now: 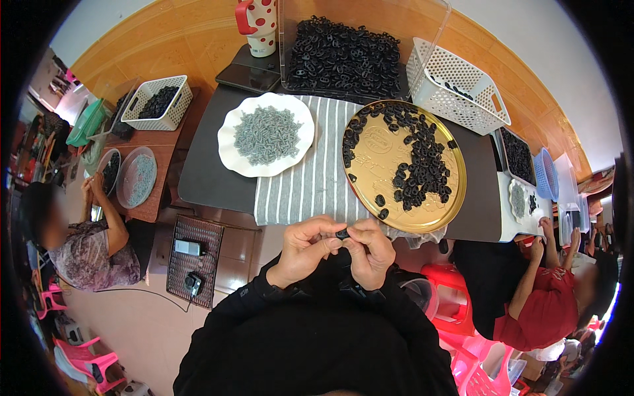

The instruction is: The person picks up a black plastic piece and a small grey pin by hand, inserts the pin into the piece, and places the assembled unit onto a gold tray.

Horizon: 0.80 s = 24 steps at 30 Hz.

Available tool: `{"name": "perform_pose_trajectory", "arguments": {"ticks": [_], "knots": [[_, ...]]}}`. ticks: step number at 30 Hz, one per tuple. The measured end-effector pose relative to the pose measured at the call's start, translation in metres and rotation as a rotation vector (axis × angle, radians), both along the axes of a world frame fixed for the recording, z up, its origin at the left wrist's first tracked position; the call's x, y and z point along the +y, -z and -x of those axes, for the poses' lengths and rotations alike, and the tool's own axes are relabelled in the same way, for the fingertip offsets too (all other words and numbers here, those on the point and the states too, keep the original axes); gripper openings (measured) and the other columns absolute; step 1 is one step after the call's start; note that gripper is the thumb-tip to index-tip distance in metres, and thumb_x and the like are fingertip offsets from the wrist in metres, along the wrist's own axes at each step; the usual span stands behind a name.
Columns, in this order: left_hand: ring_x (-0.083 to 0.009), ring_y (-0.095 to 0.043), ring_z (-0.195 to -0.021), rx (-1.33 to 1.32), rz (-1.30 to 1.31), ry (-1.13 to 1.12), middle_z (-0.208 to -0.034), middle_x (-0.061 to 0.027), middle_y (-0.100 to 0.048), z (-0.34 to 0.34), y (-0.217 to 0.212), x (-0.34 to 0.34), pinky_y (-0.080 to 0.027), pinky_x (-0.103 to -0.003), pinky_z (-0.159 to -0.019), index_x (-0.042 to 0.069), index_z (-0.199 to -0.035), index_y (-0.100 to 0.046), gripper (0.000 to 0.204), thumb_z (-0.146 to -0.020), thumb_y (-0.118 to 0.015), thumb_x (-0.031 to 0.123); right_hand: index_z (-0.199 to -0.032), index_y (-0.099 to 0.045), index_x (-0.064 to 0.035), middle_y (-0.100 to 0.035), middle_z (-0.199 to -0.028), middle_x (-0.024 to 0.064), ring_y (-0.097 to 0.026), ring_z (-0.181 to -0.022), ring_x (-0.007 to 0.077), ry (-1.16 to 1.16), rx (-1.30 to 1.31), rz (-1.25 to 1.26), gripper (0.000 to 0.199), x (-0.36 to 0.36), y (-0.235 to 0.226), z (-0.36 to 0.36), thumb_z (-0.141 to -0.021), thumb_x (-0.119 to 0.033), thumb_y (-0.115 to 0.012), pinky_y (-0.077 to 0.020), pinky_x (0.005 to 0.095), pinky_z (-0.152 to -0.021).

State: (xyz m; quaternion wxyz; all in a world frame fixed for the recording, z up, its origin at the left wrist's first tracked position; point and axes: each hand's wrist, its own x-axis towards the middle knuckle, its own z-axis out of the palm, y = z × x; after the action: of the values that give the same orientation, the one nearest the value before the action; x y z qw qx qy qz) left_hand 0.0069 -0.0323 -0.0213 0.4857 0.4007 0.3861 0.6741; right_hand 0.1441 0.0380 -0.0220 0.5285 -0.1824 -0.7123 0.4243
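Just off the table's near edge, my left hand (pixel 302 251) and my right hand (pixel 370 253) meet with fingertips pinched on one small black plastic piece (pixel 341 233). Fingers cover most of it. To the right of the striped grey cloth (pixel 290 200) lies a round gold tray (pixel 378 173) with many similar black oval pieces (pixel 422 158) spread over it. On the left stands a white scalloped plate (pixel 228 142) heaped with small silvery screw-like parts (pixel 267 135). At the back, a clear bin holds a pile of black pieces with holes (pixel 343 56).
A red-spotted tumbler (pixel 264 30) and a dark phone (pixel 247 77) stand back left. Back right is a white perforated basket (pixel 456 99). A person (pixel 79 231) works at a table on the left, another (pixel 548 297) on the right. Red stools (pixel 449 297) are near my right side.
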Motion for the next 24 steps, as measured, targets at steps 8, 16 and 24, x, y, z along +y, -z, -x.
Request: {"name": "perform_pose_trajectory", "arguments": {"ticks": [8,16,24], "knots": [[-0.0068,-0.057,-0.073,-0.091,-0.019,-0.026,-0.094,-0.0038,-0.060,-0.004,0.001,0.006,-0.046,-0.018,-0.059,0.002,-0.119,-0.065,0.030,-0.089,-0.062,-0.004,-0.102,-0.061,0.0045,-0.061,-0.087,0.0117,-0.058,-0.072,0.0152,0.006,0.003,0.121,0.021,-0.001,-0.005,0.003,-0.082,0.009,-0.066,-0.0460,0.0249,-0.064],[-0.0090,-0.059,-0.074,-0.001,-0.051,0.023,-0.096,-0.0064,-0.060,0.003,-0.006,0.009,-0.047,-0.019,-0.059,0.001,-0.121,-0.064,0.030,-0.091,-0.060,-0.002,-0.107,-0.062,0.0038,-0.063,-0.092,0.0118,-0.060,-0.076,0.0165,-0.014,-0.105,0.096,0.029,0.005,-0.020,-0.006,-0.079,0.008,-0.069,-0.0482,0.0260,-0.068],[-0.0100,-0.061,-0.070,-0.051,-0.018,0.053,-0.087,-0.0076,-0.065,0.005,-0.010,0.007,-0.046,-0.020,-0.055,0.000,-0.118,-0.065,0.027,-0.092,-0.060,-0.002,-0.106,-0.064,0.0018,-0.065,-0.094,0.0123,-0.062,-0.077,0.0197,-0.023,-0.299,-0.153,0.032,0.013,-0.043,-0.013,-0.075,0.007,-0.072,-0.0494,0.0274,-0.067]]}}
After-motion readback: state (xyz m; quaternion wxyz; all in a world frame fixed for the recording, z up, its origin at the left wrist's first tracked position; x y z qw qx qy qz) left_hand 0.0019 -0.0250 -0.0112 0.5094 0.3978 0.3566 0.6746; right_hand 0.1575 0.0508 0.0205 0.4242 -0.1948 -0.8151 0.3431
